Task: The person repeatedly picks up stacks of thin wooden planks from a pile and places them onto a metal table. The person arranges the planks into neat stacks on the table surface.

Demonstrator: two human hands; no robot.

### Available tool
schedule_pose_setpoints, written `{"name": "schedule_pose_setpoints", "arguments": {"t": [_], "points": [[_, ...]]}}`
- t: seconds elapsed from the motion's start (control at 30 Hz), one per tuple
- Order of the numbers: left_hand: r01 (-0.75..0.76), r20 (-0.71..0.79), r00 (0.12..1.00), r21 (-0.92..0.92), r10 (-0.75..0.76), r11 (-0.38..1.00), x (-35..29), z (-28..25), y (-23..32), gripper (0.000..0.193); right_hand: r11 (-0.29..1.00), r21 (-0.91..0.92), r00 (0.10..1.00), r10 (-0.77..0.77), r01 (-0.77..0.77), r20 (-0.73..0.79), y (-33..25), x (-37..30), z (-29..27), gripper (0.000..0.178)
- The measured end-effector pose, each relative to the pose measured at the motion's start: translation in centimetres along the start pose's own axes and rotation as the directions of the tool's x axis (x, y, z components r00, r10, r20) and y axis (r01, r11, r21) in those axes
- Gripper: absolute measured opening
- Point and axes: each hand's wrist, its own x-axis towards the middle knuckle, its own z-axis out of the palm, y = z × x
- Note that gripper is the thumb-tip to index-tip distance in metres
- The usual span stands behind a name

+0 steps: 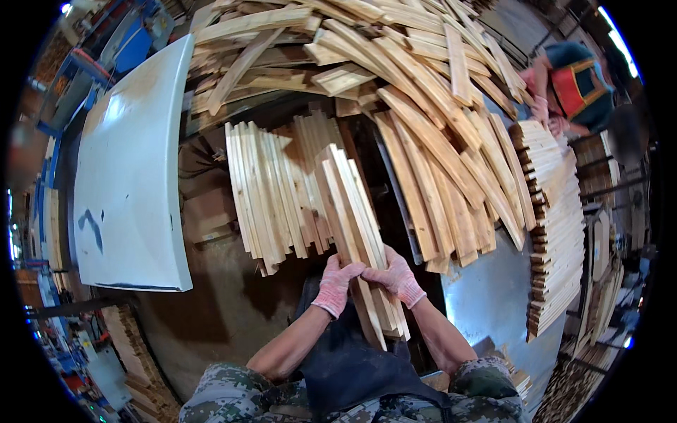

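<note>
My left hand [334, 280], in a pink and white knit glove, grips the left side of a bundle of wooden boards [350, 211]. On the opposite side my right hand [399, 276], gloved alike, closes on the same bundle, and the two thumbs nearly meet across its top. Several narrow boards lie side by side in it, their ends uneven, pointing away from me. Just left of the bundle's far end stands a row of upright-edged boards [264, 190]. A heap of loose boards [437, 162] spreads over the metal table to the right and far side.
A white panel [130, 176] stands at the left. A neat stack of boards [557, 247] lines the right side of the metal table [483, 296]. Behind it a co-worker [575, 84] in a red and dark apron handles boards. Blue machinery [134, 42] fills the far left.
</note>
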Motion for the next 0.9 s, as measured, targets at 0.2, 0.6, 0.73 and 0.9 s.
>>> {"name": "schedule_pose_setpoints", "arguments": {"t": [0.2,0.6,0.73,0.9], "points": [[-0.039,-0.071,0.997,-0.149,0.029,0.988,0.4,-4.3,0.6,0.054,0.984,0.098,0.988,0.143,-0.147,0.054,-0.7,4.5,1.9,0.059],[-0.354,-0.126,0.934,-0.216,0.334,0.91,-8.6,-11.9,6.7,0.079,0.703,-0.704,0.983,-0.181,0.099,-0.042,-0.6,23.1,16.7,0.083],[-0.308,-0.116,0.95,-0.192,0.29,0.932,-7.2,-12.7,7.0,0.077,0.705,-0.706,0.998,-0.032,0.062,0.055,-0.2,24.1,15.4,0.092],[-0.265,-0.085,0.961,-0.03,0.262,0.964,0.0,-13.1,8.5,0.062,0.537,-0.821,0.965,0.046,0.193,0.257,0.7,20.5,15.2,0.068]]}}
